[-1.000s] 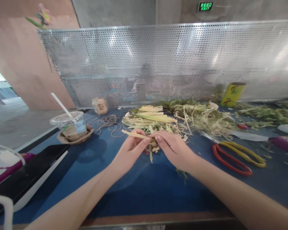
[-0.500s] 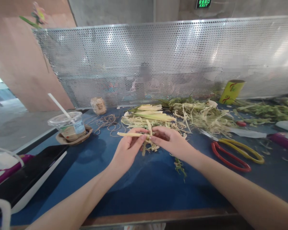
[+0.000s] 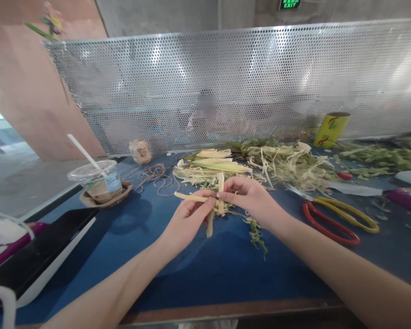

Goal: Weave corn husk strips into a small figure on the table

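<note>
Pale yellow plant strips (image 3: 187, 197) that look like husk cross between my two hands above the blue table. One end sticks out to the left, another stands upright between the hands, and one hangs below. My left hand (image 3: 189, 216) is closed, pinching the strips where they cross. With thumb and fingertips, my right hand (image 3: 251, 197) grips the same piece from the right. The fingers partly hide the crossing. Just behind lies a pile of flat yellow-green strips (image 3: 222, 167). A green sprig (image 3: 256, 237) rests below my right wrist.
Scissors (image 3: 332, 228) with red and yellow handles lie to the right. Shredded dry leaves (image 3: 287, 164) spread before a perforated metal screen (image 3: 226, 82). At left are a plastic cup (image 3: 101, 187) with a straw, loose twine (image 3: 154, 178) and a black slab-like device (image 3: 37, 249). A yellow tube (image 3: 331, 130) stands back right.
My right hand has shifted slightly to the right and its fingers have changed their grip. The upright strip has moved right, and the hanging end reaches lower.
</note>
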